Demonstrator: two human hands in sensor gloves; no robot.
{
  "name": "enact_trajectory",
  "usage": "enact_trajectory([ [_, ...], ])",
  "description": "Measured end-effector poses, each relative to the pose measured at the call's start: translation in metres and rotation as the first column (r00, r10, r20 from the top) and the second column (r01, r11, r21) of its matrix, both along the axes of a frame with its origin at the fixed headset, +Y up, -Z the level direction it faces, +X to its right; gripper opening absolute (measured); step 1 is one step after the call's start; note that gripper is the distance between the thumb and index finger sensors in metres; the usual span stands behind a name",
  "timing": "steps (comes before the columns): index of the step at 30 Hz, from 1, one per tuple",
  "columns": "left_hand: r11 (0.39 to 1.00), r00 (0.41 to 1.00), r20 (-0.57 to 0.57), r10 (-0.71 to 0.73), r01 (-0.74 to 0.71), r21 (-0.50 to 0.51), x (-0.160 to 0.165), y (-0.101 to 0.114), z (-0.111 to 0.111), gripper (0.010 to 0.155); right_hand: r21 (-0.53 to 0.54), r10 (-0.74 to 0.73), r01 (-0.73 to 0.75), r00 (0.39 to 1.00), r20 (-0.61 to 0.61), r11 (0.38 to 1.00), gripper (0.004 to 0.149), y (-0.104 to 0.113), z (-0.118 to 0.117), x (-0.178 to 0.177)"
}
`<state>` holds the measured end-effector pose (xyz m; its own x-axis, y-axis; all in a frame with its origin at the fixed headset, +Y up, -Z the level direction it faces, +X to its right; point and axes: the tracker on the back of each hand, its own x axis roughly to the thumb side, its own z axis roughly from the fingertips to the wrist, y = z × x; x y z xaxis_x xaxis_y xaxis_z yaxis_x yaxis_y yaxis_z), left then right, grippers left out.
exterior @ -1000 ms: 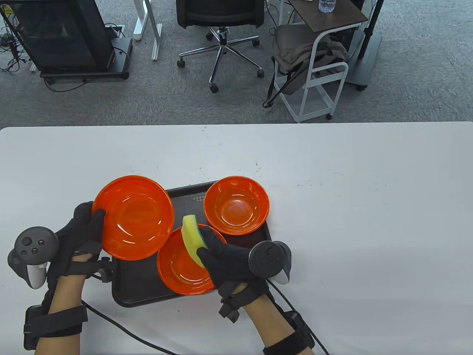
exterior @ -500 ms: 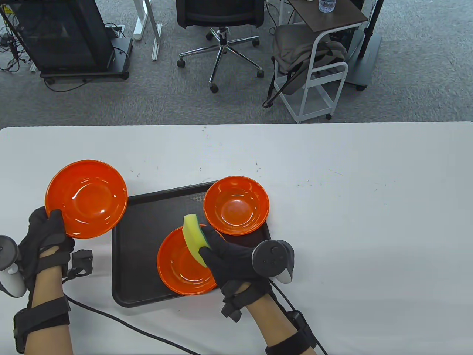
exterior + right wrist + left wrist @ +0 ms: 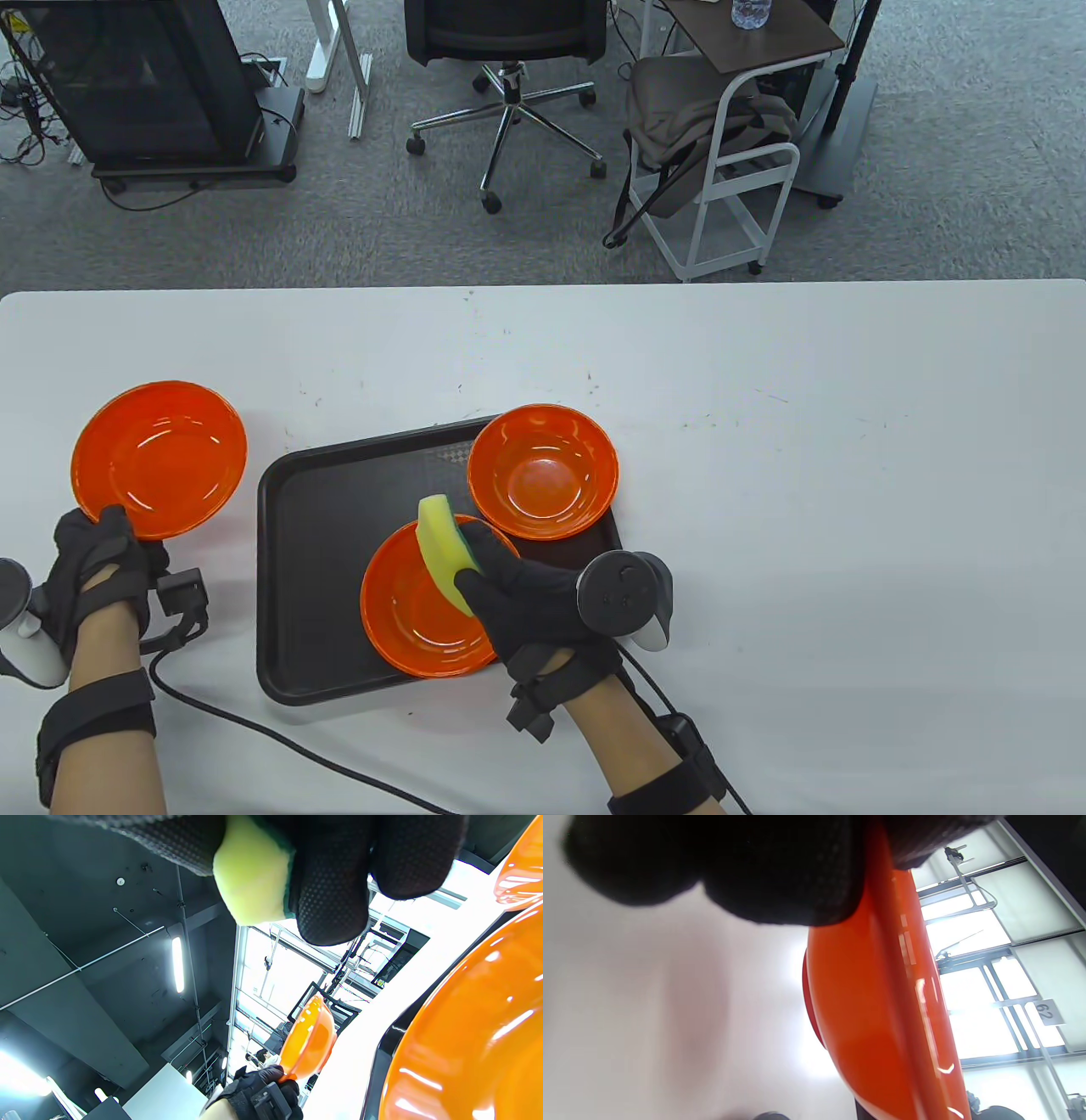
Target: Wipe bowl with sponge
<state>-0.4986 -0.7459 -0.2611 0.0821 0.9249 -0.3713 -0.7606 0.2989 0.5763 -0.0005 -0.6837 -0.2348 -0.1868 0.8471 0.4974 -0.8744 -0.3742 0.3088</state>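
My left hand (image 3: 106, 548) grips the near rim of an orange bowl (image 3: 159, 459) at the left of the table, beside the tray. In the left wrist view the fingers (image 3: 780, 866) pinch that bowl's rim (image 3: 882, 997), just above the white table. My right hand (image 3: 517, 586) holds a yellow sponge with a green back (image 3: 443, 549) above a second orange bowl (image 3: 416, 607) on the black tray (image 3: 314, 509). The right wrist view shows the sponge (image 3: 254, 878) between my fingers, with this bowl (image 3: 471, 1035) below. A third orange bowl (image 3: 543, 471) sits at the tray's far right corner.
The white table (image 3: 806, 467) stretches to the right of the tray. Glove cables (image 3: 280, 747) trail along the near edge. Beyond the far edge stand an office chair (image 3: 509, 51) and a white cart (image 3: 730, 170) on grey carpet.
My left hand carried its bowl from above the tray leftward and lowered it to the table at the left. My right hand and the sponge barely moved.
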Motion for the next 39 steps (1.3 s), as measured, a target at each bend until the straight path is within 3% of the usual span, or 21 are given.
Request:
enact_trajectory([
  [7,0.995,1.000,0.001,0.024,-0.024,-0.101,0.001,-0.023,-0.001,0.066,-0.001,-0.014,0.014,1.000,-0.002,1.000,0.054,0.000,0.001,0.000],
  [20,0.991,0.999,-0.008,0.035,-0.036,-0.129,0.004,-0.027,0.001,0.066,0.001,-0.020,0.020,1.000,-0.004,1.000,0.055,0.000,0.001,0.000],
  [29,0.984,0.993,-0.029,0.115,-0.118,-0.136,0.006,-0.031,0.004,0.067,0.003,-0.026,0.026,1.000,-0.007,1.000,0.055,0.000,0.001,0.001],
  [32,0.973,0.985,0.014,0.174,-0.169,-0.159,0.009,-0.030,0.003,0.073,0.004,-0.024,0.024,1.000,-0.002,1.000,0.055,0.000,0.001,0.001],
  [39,0.970,0.988,0.112,0.105,-0.077,-0.232,0.013,-0.012,0.009,0.085,-0.011,-0.024,0.024,0.999,-0.022,1.000,0.055,-0.001,0.002,0.001],
])
